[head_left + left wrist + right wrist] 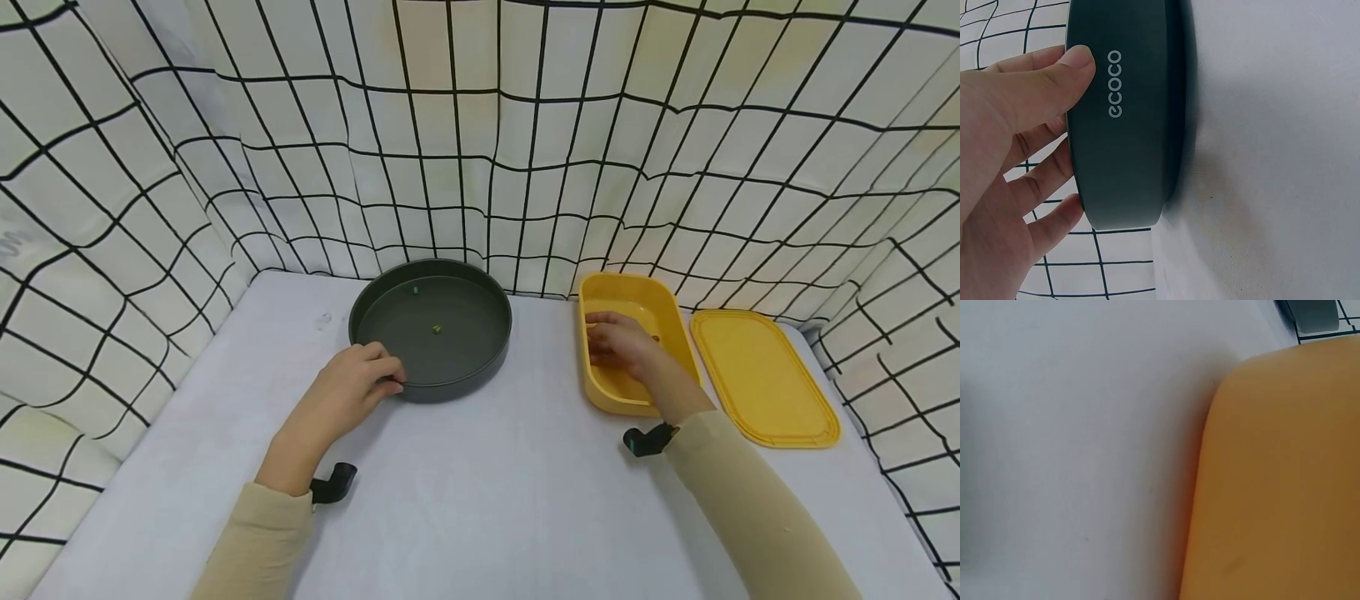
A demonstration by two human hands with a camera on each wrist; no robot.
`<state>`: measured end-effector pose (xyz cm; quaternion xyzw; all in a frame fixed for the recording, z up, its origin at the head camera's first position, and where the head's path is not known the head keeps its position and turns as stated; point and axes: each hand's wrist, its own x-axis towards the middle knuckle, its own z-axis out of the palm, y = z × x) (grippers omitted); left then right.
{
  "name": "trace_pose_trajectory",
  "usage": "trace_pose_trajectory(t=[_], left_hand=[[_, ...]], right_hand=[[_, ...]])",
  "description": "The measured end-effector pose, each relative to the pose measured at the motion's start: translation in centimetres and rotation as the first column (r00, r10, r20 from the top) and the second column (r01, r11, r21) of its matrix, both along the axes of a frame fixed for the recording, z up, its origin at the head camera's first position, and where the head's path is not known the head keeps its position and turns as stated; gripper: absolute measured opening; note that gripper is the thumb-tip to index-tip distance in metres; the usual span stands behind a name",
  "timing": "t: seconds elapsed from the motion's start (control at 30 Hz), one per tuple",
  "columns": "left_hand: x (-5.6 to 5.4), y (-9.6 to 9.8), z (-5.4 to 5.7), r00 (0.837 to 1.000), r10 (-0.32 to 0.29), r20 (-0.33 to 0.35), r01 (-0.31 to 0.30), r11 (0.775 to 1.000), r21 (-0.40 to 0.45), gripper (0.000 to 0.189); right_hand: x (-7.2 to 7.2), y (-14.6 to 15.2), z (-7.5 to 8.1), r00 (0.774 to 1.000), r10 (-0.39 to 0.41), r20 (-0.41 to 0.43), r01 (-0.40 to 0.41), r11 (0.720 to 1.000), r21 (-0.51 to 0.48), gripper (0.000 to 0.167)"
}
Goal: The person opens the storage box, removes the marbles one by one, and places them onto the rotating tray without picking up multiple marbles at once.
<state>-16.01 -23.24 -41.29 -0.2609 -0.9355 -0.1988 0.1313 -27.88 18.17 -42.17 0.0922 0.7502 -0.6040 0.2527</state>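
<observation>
A dark green round tray (pixel 457 354) with "ecoco" printed on its side lies at the back of the table. My left hand (pixel 350 385) grips its near left rim, thumb on the outer wall and fingers over the edge, as the left wrist view shows. Inside the tray are a small yellow-green piece (pixel 437 330) and a tiny pale green piece (pixel 416 290). My right hand (pixel 621 342) reaches down into a deep yellow container (pixel 609 403); I cannot tell whether its fingers hold anything. A small reddish piece (pixel 656 338) shows beside that hand.
A flat yellow lid (pixel 765 379) lies right of the container. White panels with a black wire grid (pixel 465 158) stand around the back and sides of the white table (pixel 465 500). In the right wrist view the container wall (pixel 1279 481) fills the right side.
</observation>
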Motion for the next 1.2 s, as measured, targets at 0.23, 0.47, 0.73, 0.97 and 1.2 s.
trace_pose_trajectory(t=[0.23,0.47,0.73,0.97,1.2], left_hand=[[0.1,-0.1,-0.1,1.0,0.007,0.004,-0.007,1.0,0.001,0.013],[0.0,-0.1,-0.2,1.0,0.004,0.003,-0.004,1.0,0.004,0.013],[-0.1,-0.2,-0.3,1.0,0.002,0.003,-0.002,1.0,0.005,0.014],[-0.1,-0.2,-0.3,1.0,0.0,-0.005,0.0,1.0,0.004,0.014],[-0.1,-0.1,-0.3,1.0,-0.003,-0.004,0.003,1.0,0.008,0.014]], right_hand=[[0.6,0.5,0.0,0.998,0.012,-0.067,-0.01,0.999,0.035,0.045],[1.2,1.0,0.6,0.996,-0.053,-0.078,0.051,0.998,-0.034,0.044],[1.7,0.9,1.8,0.995,-0.061,-0.079,0.056,0.997,-0.061,0.041],[2.3,-0.1,2.9,0.994,-0.038,-0.107,0.026,0.993,-0.115,0.044],[3.1,-1.8,4.2,0.99,0.008,-0.14,-0.028,0.99,-0.141,0.04]])
